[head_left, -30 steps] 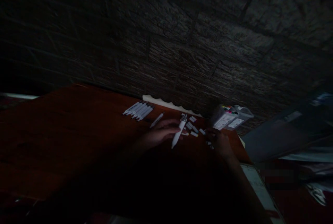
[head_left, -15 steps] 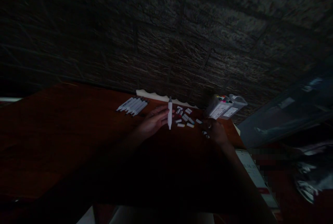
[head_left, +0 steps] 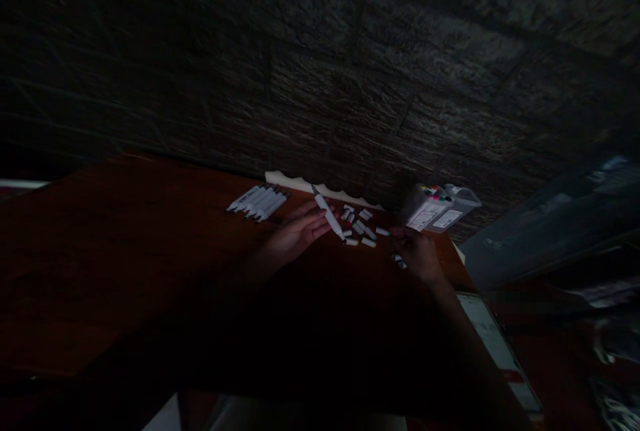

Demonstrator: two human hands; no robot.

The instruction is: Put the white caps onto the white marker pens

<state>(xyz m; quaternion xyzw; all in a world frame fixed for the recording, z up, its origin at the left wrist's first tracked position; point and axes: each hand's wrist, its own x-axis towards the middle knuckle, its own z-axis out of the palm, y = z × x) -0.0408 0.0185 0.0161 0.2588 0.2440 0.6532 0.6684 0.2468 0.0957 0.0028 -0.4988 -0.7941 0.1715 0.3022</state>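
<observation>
**A white marker in the left hand, small caps under the right**

Nearest to the camera, in the lower right of the frame, a pale flat sheet [head_left: 493,344] lies at the edge of the reddish-brown table [head_left: 110,257], next to the person's right forearm. The picture is very dark, so many details are not clear.

A bit further, right of the middle of the frame, the right hand [head_left: 419,254] rests low over the table. Its fingers are bent down toward some small pieces [head_left: 399,260] lying just beside it; I cannot tell if they pinch one or only touch the surface.

To the left of it, near the middle of the frame, the left hand [head_left: 296,236] holds a white marker [head_left: 327,215]. The fingers are close together and stretched under the body of the marker, and it lies across them. The marker is tilted, with its dark tip toward the upper left and its other end toward the lower right.

Between the two hands, a group of loose marker caps [head_left: 359,227] is scattered on the table, white with small coloured ends.

Further back, to the left of the middle, a row of white markers [head_left: 257,201] lies side by side, touching each other. To the right of the middle, a clear box [head_left: 440,212] with labels stands at the dark stone wall [head_left: 320,64], with coloured marker ends showing at its top
</observation>
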